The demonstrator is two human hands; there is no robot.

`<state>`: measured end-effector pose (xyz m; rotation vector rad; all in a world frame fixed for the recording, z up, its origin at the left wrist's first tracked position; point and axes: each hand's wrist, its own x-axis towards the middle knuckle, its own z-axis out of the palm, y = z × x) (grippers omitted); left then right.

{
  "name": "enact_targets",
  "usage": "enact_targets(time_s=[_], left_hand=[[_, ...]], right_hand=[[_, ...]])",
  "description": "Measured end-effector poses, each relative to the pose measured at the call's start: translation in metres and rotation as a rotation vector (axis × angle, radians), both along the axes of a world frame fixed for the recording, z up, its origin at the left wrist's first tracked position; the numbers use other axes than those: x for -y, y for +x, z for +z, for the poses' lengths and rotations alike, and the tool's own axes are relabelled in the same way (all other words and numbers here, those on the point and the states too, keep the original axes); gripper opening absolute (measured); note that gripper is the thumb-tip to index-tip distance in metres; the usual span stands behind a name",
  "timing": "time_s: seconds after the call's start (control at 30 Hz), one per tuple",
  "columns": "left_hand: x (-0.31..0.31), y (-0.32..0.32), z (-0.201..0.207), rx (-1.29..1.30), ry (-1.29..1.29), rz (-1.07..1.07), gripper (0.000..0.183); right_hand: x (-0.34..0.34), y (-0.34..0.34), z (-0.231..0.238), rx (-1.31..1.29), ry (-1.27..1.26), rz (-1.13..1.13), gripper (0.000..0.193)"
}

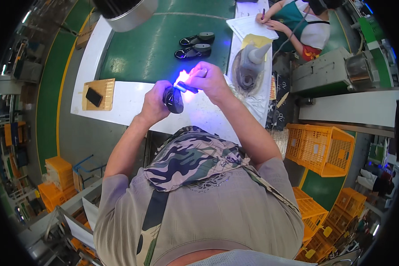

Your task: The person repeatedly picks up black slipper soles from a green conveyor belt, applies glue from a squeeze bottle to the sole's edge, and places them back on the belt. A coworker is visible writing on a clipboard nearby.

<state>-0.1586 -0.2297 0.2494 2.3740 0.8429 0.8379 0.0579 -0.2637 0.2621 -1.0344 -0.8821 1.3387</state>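
Observation:
My left hand (pixel 154 104) is closed around a dark sandal (pixel 174 101), its sole end tilted down over the white table edge. Just right of it, my right hand (pixel 208 82) is pinched close to the sandal's upper part, beside a short dark piece (pixel 189 87). A blue-white glare between both hands hides what the right fingers grip, and whether that dark piece belongs to the sandal. Farther off, two dark sandals (pixel 195 52) with grey insoles lie side by side on the green conveyor belt (pixel 137 53).
A grey basin (pixel 236 71) with a pale plastic bottle (pixel 257 54) stands to the right. On the left, a phone (pixel 94 96) lies on a wooden board (pixel 107 88). Across the table, another person (pixel 303 26) writes on paper. Orange crates (pixel 321 148) stand at lower right. A lamp-like cylinder (pixel 133 15) hangs overhead.

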Motion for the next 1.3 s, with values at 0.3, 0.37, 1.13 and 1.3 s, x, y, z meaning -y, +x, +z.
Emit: enact_targets(time_s=[0.3,0.37,1.13,1.3], left_hand=[[-0.004,0.003,0.001,-0.208,-0.140,0.014,0.057],[-0.004,0.004,0.014,-0.250,-0.308,-0.025,0.058],[-0.025,-0.035,-0.010,0.219,-1.280,-0.238,0.070],[-0.017,-0.039,-0.017,0.382,-1.429,-0.144,0.062]], right_hand=[[-0.001,0.008,-0.002,0.097,0.067,-0.064,0.019],[0.000,0.008,0.009,0.063,0.042,-0.033,0.016],[-0.033,-0.009,-0.001,0.356,0.298,0.003,0.018],[-0.031,-0.017,-0.025,0.319,0.300,0.083,0.020]])
